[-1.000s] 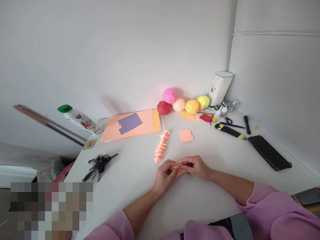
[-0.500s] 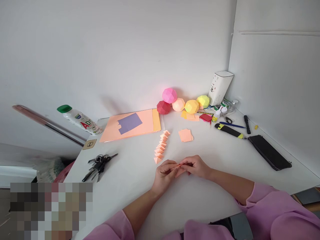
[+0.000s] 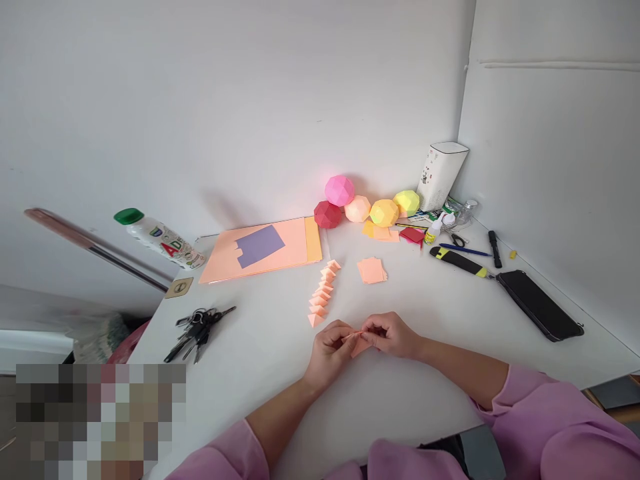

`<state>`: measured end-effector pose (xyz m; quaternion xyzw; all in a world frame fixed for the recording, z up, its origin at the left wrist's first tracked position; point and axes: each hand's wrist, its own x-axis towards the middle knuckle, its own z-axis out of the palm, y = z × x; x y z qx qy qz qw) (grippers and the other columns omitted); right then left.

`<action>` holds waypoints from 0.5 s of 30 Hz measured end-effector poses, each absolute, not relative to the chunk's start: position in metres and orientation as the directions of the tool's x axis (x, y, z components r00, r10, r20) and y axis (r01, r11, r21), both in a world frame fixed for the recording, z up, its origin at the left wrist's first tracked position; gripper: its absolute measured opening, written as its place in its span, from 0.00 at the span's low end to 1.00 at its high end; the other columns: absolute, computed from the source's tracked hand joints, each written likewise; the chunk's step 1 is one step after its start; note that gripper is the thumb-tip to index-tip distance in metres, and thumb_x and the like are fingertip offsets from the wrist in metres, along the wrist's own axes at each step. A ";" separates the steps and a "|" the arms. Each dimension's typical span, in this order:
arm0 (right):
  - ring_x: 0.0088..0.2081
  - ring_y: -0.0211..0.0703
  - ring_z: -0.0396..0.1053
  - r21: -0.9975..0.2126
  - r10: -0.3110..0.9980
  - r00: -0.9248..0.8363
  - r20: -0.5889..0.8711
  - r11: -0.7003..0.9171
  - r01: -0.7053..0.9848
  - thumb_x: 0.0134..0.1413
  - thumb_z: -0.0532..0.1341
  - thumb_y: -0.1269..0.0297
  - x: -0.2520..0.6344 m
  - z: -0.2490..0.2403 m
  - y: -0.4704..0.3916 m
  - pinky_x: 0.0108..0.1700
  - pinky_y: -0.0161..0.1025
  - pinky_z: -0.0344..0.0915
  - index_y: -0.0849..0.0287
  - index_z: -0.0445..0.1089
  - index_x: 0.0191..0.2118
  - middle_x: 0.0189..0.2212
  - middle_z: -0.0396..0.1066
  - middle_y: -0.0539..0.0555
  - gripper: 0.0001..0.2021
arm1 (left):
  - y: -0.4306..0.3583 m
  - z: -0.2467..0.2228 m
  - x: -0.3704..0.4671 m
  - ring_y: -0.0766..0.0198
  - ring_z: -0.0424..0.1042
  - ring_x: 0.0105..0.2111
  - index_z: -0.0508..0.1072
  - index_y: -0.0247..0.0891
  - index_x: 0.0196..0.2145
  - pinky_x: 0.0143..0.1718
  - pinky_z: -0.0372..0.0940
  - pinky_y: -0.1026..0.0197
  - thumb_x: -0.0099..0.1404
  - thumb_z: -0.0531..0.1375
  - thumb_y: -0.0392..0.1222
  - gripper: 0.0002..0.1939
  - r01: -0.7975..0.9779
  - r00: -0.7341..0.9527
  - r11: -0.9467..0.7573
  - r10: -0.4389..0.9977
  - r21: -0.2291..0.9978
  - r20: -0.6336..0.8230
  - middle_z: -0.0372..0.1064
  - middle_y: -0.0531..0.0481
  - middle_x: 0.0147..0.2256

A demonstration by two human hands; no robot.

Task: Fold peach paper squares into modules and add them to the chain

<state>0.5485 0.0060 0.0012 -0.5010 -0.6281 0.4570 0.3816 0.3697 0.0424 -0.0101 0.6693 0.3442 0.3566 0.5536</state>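
Note:
A small peach paper piece (image 3: 361,345) is pinched between both hands above the white table. My left hand (image 3: 327,352) is closed on its left side, thumb and fingers pressed together. From the right, my right hand (image 3: 393,335) grips the upper edge, fingertips nearly meeting the left ones. The fingers hide part of the paper. Just beyond my left hand runs a row of folded peach paper pieces (image 3: 321,295). Beyond the hands lies a stack of flat peach paper squares (image 3: 372,271).
Peach sheets (image 3: 220,257) lie back left, near a bottle (image 3: 160,240) and keys (image 3: 200,333). Several faceted paper balls (image 3: 384,213) line the wall. On the right are a glue bottle (image 3: 433,231), a utility knife (image 3: 460,262) and a black pouch (image 3: 540,305).
My right hand's fingers have shifted slightly along the paper's edge. The paper stays between both hands, and the things on the table are unmoved.

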 end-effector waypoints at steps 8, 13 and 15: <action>0.20 0.33 0.54 -0.927 0.967 -0.239 0.085 0.164 0.337 0.53 0.55 0.62 0.548 -0.002 0.006 0.21 0.31 0.53 0.61 0.66 0.25 0.19 0.61 0.47 0.11 | 0.039 -0.003 0.370 0.67 0.62 0.22 0.75 0.36 0.27 0.25 0.61 0.64 0.61 0.56 0.48 0.14 0.069 0.585 0.014 0.809 0.998 -0.052 0.65 0.53 0.20; 0.20 0.33 0.53 -0.928 0.964 -0.255 0.081 0.166 0.334 0.54 0.55 0.63 0.549 -0.001 0.005 0.21 0.32 0.51 0.61 0.66 0.25 0.18 0.59 0.47 0.10 | 0.036 0.002 0.370 0.67 0.63 0.20 0.71 0.35 0.28 0.23 0.62 0.64 0.61 0.54 0.51 0.16 0.056 0.617 0.149 0.772 0.987 -0.151 0.64 0.53 0.18; 0.20 0.33 0.53 -0.928 0.962 -0.258 0.086 0.172 0.331 0.53 0.55 0.63 0.549 -0.001 0.005 0.21 0.32 0.51 0.61 0.65 0.25 0.18 0.59 0.47 0.10 | 0.036 0.002 0.371 0.67 0.64 0.20 0.69 0.35 0.29 0.22 0.63 0.64 0.61 0.55 0.53 0.16 0.068 0.598 0.168 0.782 0.983 -0.175 0.64 0.53 0.19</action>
